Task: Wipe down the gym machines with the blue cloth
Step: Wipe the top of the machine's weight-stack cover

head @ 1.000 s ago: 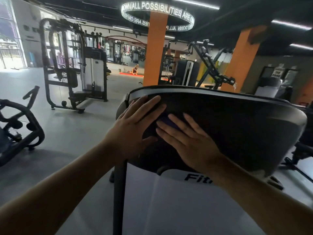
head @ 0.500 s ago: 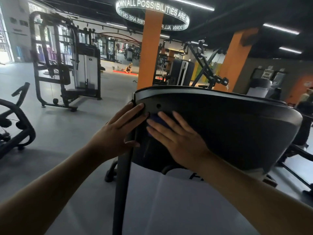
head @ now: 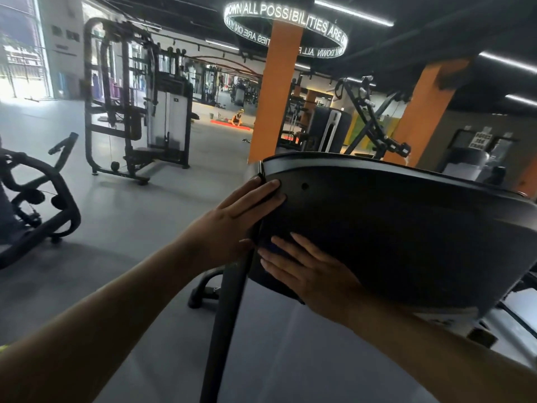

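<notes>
Fingers (head: 261, 191) of the left hand (head: 238, 219) lie straight and together, flat against the left edge of the housing (head: 392, 228), grasping nothing; its thumb tip is just beside the post (head: 226, 315). Fingers (head: 303, 247) of the right hand (head: 316, 277) are likewise extended, slightly spread, pressing the cloth (head: 265, 243) flat onto the lower left face of the housing, just below the left hand; the 2 hands are near but apart. Only a small dark-blue patch of cloth shows, at and between the right fingertips; the rest is hidden under the hand. Housing: dark, curved, with a pale rim along its top and 1 small round hole near the left fingertips; a pale panel (head: 290, 359) lies below it. Post: dark tube running from the housing's left edge to the bottom of the view. Background: grey floor (head: 145, 228); an orange pillar (head: 279, 91) behind the housing and a 2nd pillar (head: 421, 112) to its right; a lit ring (head: 286, 17) of lettering round the nearer pillar's top; a cable machine (head: 136, 97) at left centre; a black frame (head: 37, 196) at far left; a person (head: 238, 119) seated on a red mat (head: 231, 126) in the distance.
</notes>
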